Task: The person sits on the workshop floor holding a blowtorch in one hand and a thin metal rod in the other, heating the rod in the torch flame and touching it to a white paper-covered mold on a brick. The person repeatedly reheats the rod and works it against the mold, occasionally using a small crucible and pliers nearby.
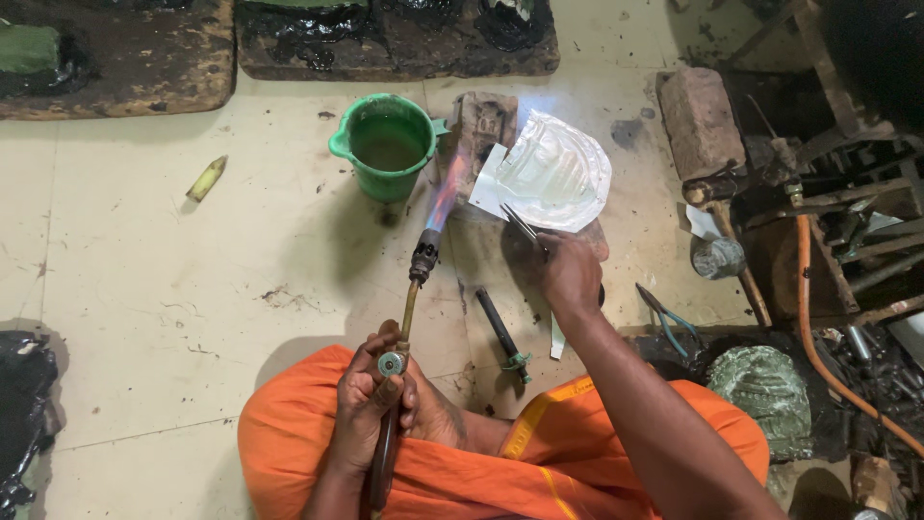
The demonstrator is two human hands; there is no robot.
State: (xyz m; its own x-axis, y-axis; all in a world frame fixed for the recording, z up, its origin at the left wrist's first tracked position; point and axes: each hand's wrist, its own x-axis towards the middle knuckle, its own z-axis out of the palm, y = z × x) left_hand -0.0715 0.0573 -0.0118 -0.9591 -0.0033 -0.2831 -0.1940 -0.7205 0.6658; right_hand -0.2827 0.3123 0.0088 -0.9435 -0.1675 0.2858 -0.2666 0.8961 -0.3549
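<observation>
My left hand (371,404) grips a gas torch (416,279) by its brass stem, low over my orange-clad lap. Its blue flame (450,188) reaches toward a white, embossed metal sheet (553,173) leaning on a brick-like block (478,120). My right hand (570,274) holds thin tweezers (525,229) whose tips touch the lower left edge of the sheet.
A green bucket (387,144) of murky water stands left of the block. A dark tool (500,327) lies on the tiled floor, blue-handled pliers (664,323) to its right. An orange hose (818,347), a brick (700,120) and metal clutter fill the right side. Black pitch boards (395,43) lie at the back.
</observation>
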